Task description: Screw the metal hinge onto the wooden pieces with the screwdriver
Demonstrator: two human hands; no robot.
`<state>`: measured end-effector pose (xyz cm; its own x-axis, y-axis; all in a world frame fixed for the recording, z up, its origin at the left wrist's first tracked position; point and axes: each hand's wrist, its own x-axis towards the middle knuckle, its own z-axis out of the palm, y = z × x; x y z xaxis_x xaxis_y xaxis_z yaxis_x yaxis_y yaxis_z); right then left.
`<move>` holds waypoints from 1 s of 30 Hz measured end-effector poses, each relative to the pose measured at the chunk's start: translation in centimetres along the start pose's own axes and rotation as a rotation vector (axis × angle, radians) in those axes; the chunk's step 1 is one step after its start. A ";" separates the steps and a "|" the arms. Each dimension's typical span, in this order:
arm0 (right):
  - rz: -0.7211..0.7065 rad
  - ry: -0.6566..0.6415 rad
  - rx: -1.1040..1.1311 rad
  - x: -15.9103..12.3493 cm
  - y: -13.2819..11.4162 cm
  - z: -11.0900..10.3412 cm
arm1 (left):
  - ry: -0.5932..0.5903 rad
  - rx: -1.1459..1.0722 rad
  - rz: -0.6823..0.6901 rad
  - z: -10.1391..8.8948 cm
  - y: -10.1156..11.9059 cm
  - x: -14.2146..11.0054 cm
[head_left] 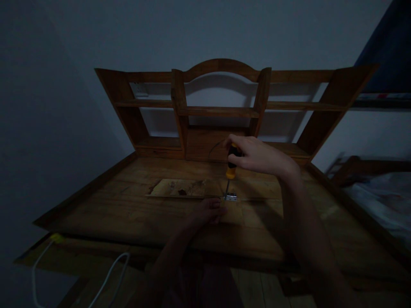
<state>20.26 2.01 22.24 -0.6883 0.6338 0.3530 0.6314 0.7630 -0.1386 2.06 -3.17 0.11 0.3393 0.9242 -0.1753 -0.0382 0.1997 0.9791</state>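
Note:
My right hand (248,153) is wrapped round the black-and-yellow handle of a screwdriver (230,172), which stands nearly upright with its shaft pointing down. The tip meets a small silver metal hinge (230,196) on the wooden desk top, at its left part. Just left of the hinge, my left hand (208,210) rests low with curled fingers pressed together by the screwdriver's tip. What those fingers pinch, if anything, is hidden. The hinge lies along the edge of a pale wooden piece (233,214) in front of it.
A thin wooden board with dark stains (180,188) lies left of the hinge. Behind stands a wooden shelf unit (218,112) against the wall. A white cord (112,269) hangs at the front left, near a yellow item (57,238). Bedding (382,201) shows at the right.

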 end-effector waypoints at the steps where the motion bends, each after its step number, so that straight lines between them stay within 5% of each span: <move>1: -0.001 -0.002 0.006 0.0 0.0 0.0 | 0.002 -0.005 -0.009 0.0 0.0 0.0; 6: 0.141 0.039 -0.148 -0.1 0.0 0.2 | -0.005 -0.011 -0.018 -0.1 0.0 0.0; 22: 0.020 0.023 0.005 0.2 -0.2 0.5 | -0.035 0.012 0.017 0.1 0.6 -0.3; 30: 0.111 0.071 -0.164 0.2 -0.6 0.5 | -0.010 -0.010 0.006 0.3 0.9 -0.4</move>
<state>19.56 1.70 21.91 -0.5885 0.6976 0.4087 0.7554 0.6546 -0.0298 2.20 -3.50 1.09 0.3484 0.9222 -0.1679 -0.0502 0.1972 0.9791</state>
